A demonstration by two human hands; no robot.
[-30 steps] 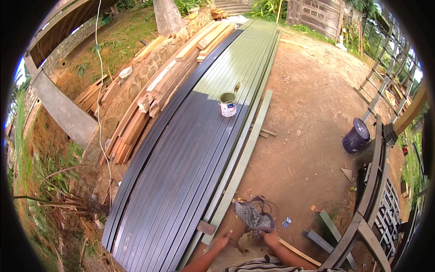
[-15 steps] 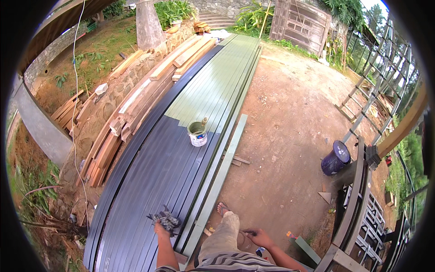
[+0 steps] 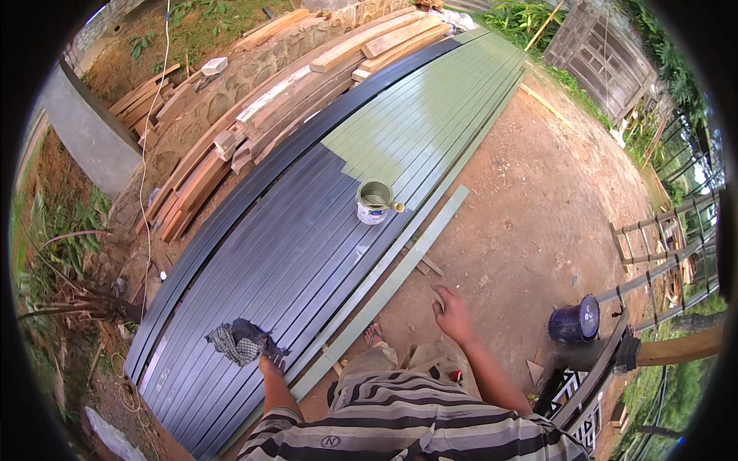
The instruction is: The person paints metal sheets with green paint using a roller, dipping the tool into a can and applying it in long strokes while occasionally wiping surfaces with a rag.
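Left hand: touching the cloth's edge at your 10 o'clock; you cannot tell whether your fingers (image 3: 270, 366) grip it.
Cloth (image 3: 236, 344): bunched, checked and dark, on the dark boards (image 3: 269, 253).
Right hand (image 3: 452, 315): released, fingers loosely bent, at your 1 o'clock.
Paint can (image 3: 370, 211): on the boards, your 12 o'clock, a brush handle (image 3: 397, 207) over its rim.
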